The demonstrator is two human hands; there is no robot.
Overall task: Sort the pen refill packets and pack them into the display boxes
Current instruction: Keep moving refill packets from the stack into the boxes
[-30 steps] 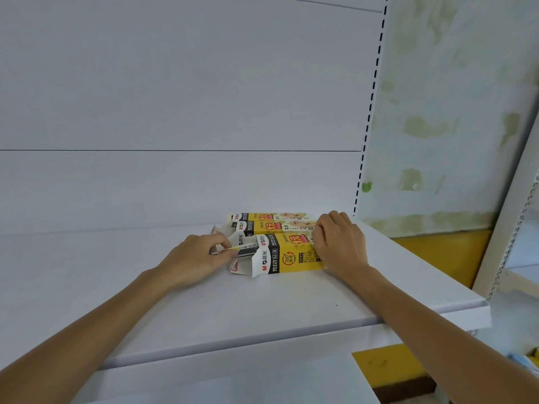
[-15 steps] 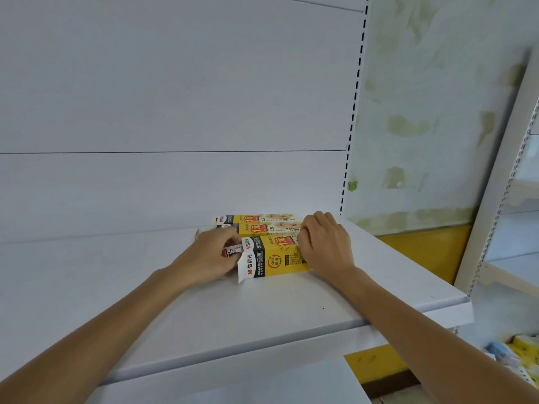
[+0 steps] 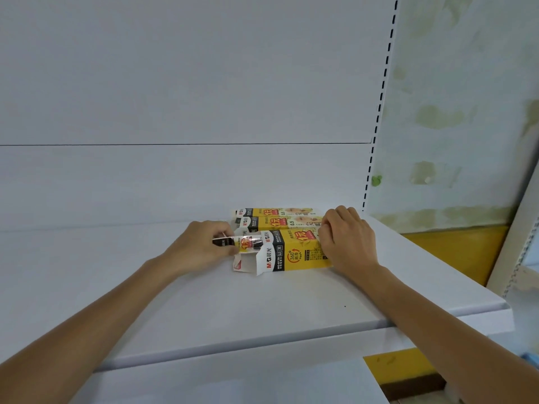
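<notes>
Three yellow, black and white display boxes lie side by side on the white shelf [image 3: 262,310]. The nearest box [image 3: 294,253] has its left end flaps open. Behind it lie the middle box [image 3: 280,222] and the far box [image 3: 271,212]. My left hand [image 3: 198,249] pinches a clear refill packet [image 3: 242,243] at the open end of the nearest box, with part of the packet inside. My right hand [image 3: 347,240] grips the right end of the nearest box, fingers curled over its top edge.
A white back panel rises behind the boxes. A slotted upright [image 3: 379,112] marks the shelf's right end, with a stained wall [image 3: 455,112] beyond. Another white rack [image 3: 519,243] stands at the far right. The shelf's front edge [image 3: 291,342] runs close below my forearms.
My left hand has drawn back to the left, and the refill packet now shows more outside the box's open end. My right hand stays on the box's right end.
</notes>
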